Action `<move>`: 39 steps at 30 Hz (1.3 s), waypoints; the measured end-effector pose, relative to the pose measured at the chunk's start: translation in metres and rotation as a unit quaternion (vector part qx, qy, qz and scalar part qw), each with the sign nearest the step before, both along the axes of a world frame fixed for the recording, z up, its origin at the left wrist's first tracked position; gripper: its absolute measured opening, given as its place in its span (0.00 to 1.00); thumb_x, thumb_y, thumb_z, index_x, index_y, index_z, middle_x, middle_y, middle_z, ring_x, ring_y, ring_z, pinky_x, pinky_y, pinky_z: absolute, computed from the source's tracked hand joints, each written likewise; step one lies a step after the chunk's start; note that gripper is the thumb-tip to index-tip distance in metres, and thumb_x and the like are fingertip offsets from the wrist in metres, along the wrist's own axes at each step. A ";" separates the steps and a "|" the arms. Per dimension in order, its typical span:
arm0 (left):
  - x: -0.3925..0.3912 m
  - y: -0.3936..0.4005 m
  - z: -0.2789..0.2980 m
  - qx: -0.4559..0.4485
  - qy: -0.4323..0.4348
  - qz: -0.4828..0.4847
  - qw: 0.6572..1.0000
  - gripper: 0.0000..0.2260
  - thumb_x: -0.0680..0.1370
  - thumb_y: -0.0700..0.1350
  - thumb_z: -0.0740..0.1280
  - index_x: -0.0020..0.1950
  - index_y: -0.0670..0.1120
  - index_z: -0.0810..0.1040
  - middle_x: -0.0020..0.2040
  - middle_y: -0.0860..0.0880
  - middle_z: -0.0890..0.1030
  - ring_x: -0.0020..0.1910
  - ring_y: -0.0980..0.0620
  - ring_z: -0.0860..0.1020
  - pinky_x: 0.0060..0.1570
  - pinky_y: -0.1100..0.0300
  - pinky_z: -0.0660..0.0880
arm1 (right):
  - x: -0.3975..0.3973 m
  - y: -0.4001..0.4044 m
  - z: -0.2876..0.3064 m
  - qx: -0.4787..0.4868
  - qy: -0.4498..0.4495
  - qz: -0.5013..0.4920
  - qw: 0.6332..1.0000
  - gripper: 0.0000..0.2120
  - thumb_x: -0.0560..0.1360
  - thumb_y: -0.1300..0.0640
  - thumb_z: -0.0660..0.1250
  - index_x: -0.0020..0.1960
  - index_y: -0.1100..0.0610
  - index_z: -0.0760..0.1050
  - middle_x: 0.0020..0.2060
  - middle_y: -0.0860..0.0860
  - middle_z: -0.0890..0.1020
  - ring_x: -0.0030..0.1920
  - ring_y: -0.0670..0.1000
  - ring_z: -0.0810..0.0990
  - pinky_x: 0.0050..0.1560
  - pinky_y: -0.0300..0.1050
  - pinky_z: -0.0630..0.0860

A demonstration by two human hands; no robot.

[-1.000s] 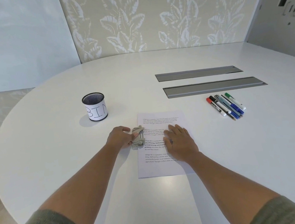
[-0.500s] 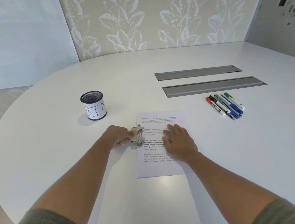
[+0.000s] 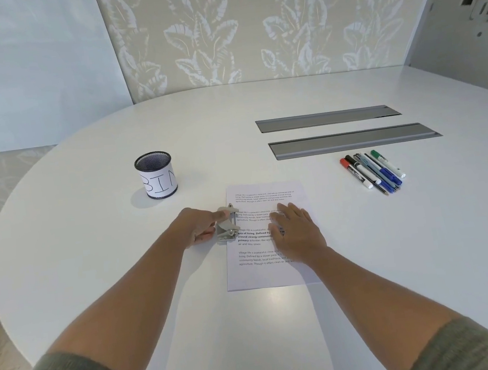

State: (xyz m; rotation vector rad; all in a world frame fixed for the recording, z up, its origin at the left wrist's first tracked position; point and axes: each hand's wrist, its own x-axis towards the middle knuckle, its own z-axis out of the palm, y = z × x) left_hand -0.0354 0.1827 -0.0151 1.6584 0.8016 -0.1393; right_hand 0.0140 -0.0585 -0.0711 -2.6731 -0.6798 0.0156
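Left hand grips the metal hole punch from its left side: one digit lies on the upper end of the lever, the other fingers curl in by the base. The punch sits on the desk at the left long edge of the printed sheet, about mid-height, with its mouth facing the paper. Can't tell how far the edge goes into the slot.

Right hand lies flat on the middle of the sheet, palm down, fingers straight and slightly spread, pointing away from the person. It holds nothing and presses the paper onto the desk. The sheet lies portrait, with four text blocks partly covered by that hand.

Black mesh cup with a paper label reading "BIN" stands upright, left of the sheet and further back, apart from it. Row of markers and pens lies side by side to the right, well apart from the sheet. Behind them, two grey cable flaps are set into the desk.
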 end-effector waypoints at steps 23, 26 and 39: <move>-0.045 -0.007 0.014 -0.019 0.095 -0.089 0.991 0.04 0.75 0.36 0.72 0.48 0.36 0.81 0.35 0.44 0.85 0.30 0.53 0.84 0.32 0.63 0.82 | -0.003 -0.013 0.004 0.009 0.014 -0.020 1.000 0.24 0.82 0.46 0.50 0.75 0.54 0.63 0.78 0.51 0.59 0.79 0.51 0.51 0.78 0.52 0.49; -0.049 -0.017 0.015 -0.025 0.095 -0.117 0.988 0.05 0.74 0.36 0.74 0.47 0.36 0.82 0.38 0.44 0.86 0.35 0.52 0.84 0.41 0.62 0.83 | -0.005 -0.014 0.001 0.014 0.014 -0.020 1.000 0.23 0.82 0.47 0.51 0.74 0.54 0.65 0.78 0.51 0.61 0.79 0.51 0.52 0.78 0.52 0.49; -0.046 -0.066 0.010 -0.029 0.069 -0.188 0.979 0.08 0.76 0.39 0.72 0.54 0.39 0.82 0.48 0.43 0.87 0.47 0.49 0.86 0.49 0.59 0.82 | -0.014 -0.039 -0.001 0.052 -0.019 -0.059 0.997 0.17 0.81 0.49 0.54 0.63 0.55 0.73 0.70 0.50 0.70 0.73 0.50 0.62 0.75 0.53 0.54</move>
